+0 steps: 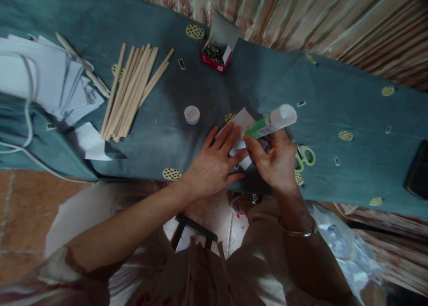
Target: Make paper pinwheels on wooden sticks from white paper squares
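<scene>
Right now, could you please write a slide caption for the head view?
The left hand rests on white paper as the right hand holds a green-and-white tube, scissors nearby.

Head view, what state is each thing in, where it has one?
Glue stick: tilted, gripped by the right hand
Paper: creased, under the left hand
Box: open, lid up, things inside
Scissors: lying flat, open or shut unclear
White disc: lying flat, print up
Sticks: loosely heaped
Sheets: overlapping, spread out

Shiny metal bangle [303,233], pale sleeve [55,270]
</scene>
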The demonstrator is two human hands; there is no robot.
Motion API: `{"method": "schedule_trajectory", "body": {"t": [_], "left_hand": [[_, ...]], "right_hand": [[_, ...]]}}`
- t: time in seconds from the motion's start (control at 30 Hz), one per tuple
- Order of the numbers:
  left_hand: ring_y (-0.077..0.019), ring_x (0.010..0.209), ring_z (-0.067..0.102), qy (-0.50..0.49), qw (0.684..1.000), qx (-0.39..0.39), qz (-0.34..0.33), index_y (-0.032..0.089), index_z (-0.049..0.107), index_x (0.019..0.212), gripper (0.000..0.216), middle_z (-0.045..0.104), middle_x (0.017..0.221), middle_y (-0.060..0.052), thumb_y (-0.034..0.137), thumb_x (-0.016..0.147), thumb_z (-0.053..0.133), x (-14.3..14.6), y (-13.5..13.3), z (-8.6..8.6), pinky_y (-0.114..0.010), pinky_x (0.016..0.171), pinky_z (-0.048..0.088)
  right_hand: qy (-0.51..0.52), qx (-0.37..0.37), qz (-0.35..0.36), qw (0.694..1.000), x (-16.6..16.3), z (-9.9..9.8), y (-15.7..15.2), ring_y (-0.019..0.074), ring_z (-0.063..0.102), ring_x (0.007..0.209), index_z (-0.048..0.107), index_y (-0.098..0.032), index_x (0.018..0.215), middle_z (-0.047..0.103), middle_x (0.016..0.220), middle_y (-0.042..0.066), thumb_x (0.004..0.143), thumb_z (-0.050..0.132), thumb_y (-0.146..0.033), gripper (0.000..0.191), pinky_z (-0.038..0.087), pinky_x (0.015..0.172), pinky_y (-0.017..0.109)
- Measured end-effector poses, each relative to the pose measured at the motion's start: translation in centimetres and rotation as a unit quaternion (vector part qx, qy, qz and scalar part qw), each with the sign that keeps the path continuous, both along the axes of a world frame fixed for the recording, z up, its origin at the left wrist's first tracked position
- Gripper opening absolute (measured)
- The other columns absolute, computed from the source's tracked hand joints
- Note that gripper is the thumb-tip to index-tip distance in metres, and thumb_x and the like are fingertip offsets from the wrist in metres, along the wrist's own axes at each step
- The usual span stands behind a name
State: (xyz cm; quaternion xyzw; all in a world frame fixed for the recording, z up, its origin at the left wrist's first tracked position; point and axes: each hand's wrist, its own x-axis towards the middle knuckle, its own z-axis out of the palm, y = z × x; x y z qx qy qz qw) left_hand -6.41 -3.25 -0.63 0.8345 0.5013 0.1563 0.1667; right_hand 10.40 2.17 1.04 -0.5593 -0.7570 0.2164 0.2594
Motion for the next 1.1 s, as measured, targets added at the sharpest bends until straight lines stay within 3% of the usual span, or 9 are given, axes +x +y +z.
{"method": "schedule_trajectory", "body": {"t": [0.4, 1.1], "left_hand": [[-0.0406, 0.149, 0.024, 0.007, 1.0, 0.002, 0.0, 0.021, 0.054, 0.137, 0.062, 0.033, 0.158, -0.02, 0.053, 0.085, 0.065, 0.0, -0.1, 0.1, -0.063, 0.117, 0.023], [-0.0388, 0.15, 0.021, -0.007, 1.0, -0.002, 0.004, 0.026, 0.051, 0.14, 0.064, 0.03, 0.161, -0.016, 0.051, 0.084, 0.067, 0.0, -0.1, -0.1, -0.063, 0.118, 0.02]], "right_hand": [[-0.002, -0.011, 0.017, 1.0, 0.1, 0.1, -0.5, 0.0239, 0.069, 0.076, 0.062, -0.021, 0.1, 0.073, 0.088, 0.007, 0.088, 0.061, -0.047, 0.028, 0.054, 0.065, 0.036], [-0.005, -0.019, -0.006, 1.0, 1.1, -0.1, -0.5, 0.0246, 0.069, 0.079, 0.063, -0.022, 0.104, 0.072, 0.088, 0.006, 0.086, 0.063, -0.051, 0.034, 0.055, 0.074, 0.041]]}}
